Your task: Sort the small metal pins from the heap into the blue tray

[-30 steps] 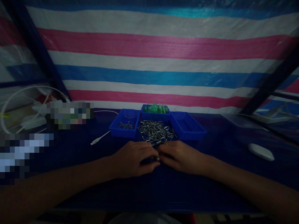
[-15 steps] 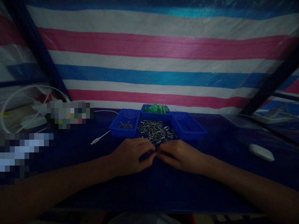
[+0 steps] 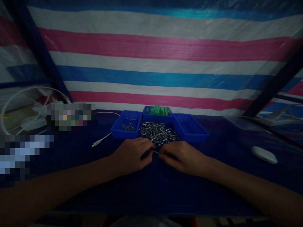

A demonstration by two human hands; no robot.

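Observation:
My left hand point(image 3: 132, 155) and my right hand point(image 3: 180, 155) rest close together on the dark blue table, fingertips almost touching. Both are curled in a pinch around a thin metal pin point(image 3: 156, 152) that bridges the gap between them. Just beyond the fingers lies a heap of small metal pins point(image 3: 158, 133). A blue tray on the left point(image 3: 126, 128) holds a few pins. A back tray point(image 3: 157, 113) holds green parts. The blue tray on the right point(image 3: 190, 130) looks empty.
A white cable end point(image 3: 99, 141) lies left of the trays. A white oval object point(image 3: 264, 154) sits at the right. White cords and clutter point(image 3: 28, 110) fill the far left. A striped tarp point(image 3: 156, 60) closes off the back.
Both hands have slid a little away from me, toward the pin heap, still pinched together. The pin between the fingertips now shows more plainly.

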